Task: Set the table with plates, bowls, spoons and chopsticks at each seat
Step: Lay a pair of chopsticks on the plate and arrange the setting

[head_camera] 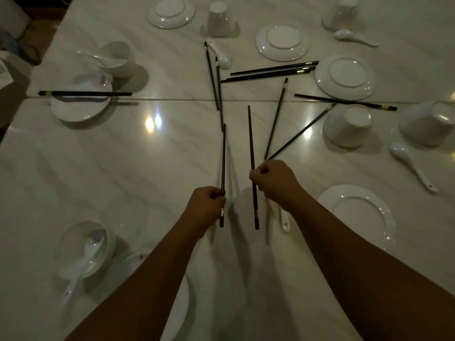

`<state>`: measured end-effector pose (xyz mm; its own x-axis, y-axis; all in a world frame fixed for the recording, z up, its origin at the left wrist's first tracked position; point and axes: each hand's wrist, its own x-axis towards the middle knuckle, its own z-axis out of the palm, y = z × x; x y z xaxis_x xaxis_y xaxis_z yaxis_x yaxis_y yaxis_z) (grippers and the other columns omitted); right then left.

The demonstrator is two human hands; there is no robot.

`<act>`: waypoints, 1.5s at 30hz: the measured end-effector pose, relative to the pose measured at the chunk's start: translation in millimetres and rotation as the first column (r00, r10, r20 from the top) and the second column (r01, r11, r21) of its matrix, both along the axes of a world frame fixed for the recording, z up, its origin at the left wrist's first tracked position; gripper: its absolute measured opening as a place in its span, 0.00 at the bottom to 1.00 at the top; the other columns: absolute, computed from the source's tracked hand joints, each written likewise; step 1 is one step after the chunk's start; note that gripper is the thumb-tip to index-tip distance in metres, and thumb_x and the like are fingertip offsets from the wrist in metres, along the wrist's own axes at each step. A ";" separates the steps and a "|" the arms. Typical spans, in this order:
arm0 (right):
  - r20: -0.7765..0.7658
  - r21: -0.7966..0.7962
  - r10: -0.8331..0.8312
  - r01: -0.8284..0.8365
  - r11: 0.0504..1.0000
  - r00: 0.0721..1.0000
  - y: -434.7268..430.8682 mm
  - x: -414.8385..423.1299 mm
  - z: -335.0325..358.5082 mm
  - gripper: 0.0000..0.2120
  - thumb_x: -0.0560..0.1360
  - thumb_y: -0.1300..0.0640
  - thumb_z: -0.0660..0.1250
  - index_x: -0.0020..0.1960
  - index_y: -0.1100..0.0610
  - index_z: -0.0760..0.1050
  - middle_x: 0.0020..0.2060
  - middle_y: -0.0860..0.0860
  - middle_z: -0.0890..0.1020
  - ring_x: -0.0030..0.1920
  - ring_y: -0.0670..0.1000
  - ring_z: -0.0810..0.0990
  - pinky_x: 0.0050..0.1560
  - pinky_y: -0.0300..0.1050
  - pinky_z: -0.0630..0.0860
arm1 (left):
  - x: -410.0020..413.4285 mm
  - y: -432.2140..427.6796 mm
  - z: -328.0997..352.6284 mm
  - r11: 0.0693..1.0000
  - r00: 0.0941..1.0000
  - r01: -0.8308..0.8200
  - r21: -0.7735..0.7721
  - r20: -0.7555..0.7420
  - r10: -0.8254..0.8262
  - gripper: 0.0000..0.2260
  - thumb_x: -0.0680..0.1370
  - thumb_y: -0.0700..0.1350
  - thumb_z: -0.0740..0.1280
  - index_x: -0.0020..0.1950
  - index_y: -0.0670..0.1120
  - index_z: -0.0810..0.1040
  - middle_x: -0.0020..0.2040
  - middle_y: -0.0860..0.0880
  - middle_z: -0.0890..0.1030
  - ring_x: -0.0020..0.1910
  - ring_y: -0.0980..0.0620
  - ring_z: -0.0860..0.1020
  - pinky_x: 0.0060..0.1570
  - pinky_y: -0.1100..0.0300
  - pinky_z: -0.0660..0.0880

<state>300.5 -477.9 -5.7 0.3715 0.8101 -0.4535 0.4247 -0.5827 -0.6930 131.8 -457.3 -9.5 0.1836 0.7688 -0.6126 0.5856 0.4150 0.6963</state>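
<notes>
My left hand (pixel 206 201) grips one black chopstick (pixel 223 163) near its gold-banded end, tip pointing away. My right hand (pixel 273 179) grips another black chopstick (pixel 251 143) the same way. Several more black chopsticks lie scattered on the white table, some past my right hand (pixel 275 124) and a group (pixel 270 72) farther back. At the left seat a pair of chopsticks (pixel 85 94) rests across a plate (pixel 81 109) beside a bowl (pixel 118 59) holding a spoon. Near me at the left sits a bowl (pixel 71 239) with a spoon (pixel 81 264) in it.
Upside-down plates (pixel 171 12) (pixel 282 43) (pixel 344 77) and overturned bowls (pixel 220 19) (pixel 348 127) (pixel 428 124) stand at the back and right. Loose white spoons (pixel 413 166) (pixel 354 38) (pixel 220 55) lie about. A plate (pixel 362 210) sits right of my right arm. The table's left edge (pixel 46 55) is near.
</notes>
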 end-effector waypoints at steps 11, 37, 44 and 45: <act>-0.529 -0.183 -0.241 0.169 0.969 0.814 -128.9 -146.1 24.1 0.07 0.78 0.58 0.65 0.51 0.62 0.76 0.43 0.58 0.80 0.40 0.52 0.79 0.40 0.46 0.80 | -164.5 -104.3 40.9 0.979 0.991 0.132 -0.157 0.052 -0.125 0.04 0.78 0.43 0.64 0.49 0.47 0.78 0.43 0.47 0.81 0.40 0.51 0.80 0.39 0.62 0.78; -0.240 -0.236 -0.269 0.212 0.948 0.933 -138.3 -292.2 1.8 0.07 0.77 0.59 0.64 0.44 0.61 0.78 0.39 0.62 0.81 0.31 0.55 0.78 0.34 0.50 0.81 | -247.8 -114.3 -1.6 0.926 0.920 0.366 -0.093 -0.110 -0.375 0.09 0.76 0.42 0.67 0.55 0.47 0.72 0.44 0.43 0.82 0.35 0.52 0.81 0.31 0.61 0.77; -0.233 -0.228 -0.271 0.218 0.949 0.934 -139.6 -295.9 -1.6 0.06 0.78 0.58 0.64 0.50 0.60 0.78 0.41 0.61 0.82 0.33 0.55 0.80 0.39 0.51 0.82 | -250.7 -116.8 -4.6 0.906 0.897 0.417 -0.074 -0.131 -0.423 0.10 0.77 0.42 0.67 0.57 0.45 0.73 0.42 0.44 0.81 0.36 0.51 0.81 0.37 0.59 0.80; -0.233 -0.232 -0.268 0.214 0.949 0.935 -139.2 -296.4 -1.2 0.06 0.78 0.58 0.63 0.50 0.59 0.78 0.40 0.61 0.82 0.32 0.55 0.79 0.38 0.52 0.82 | -251.1 -117.3 -4.2 0.903 0.893 0.424 -0.069 -0.135 -0.429 0.10 0.77 0.42 0.67 0.57 0.45 0.73 0.41 0.45 0.81 0.36 0.52 0.81 0.38 0.59 0.80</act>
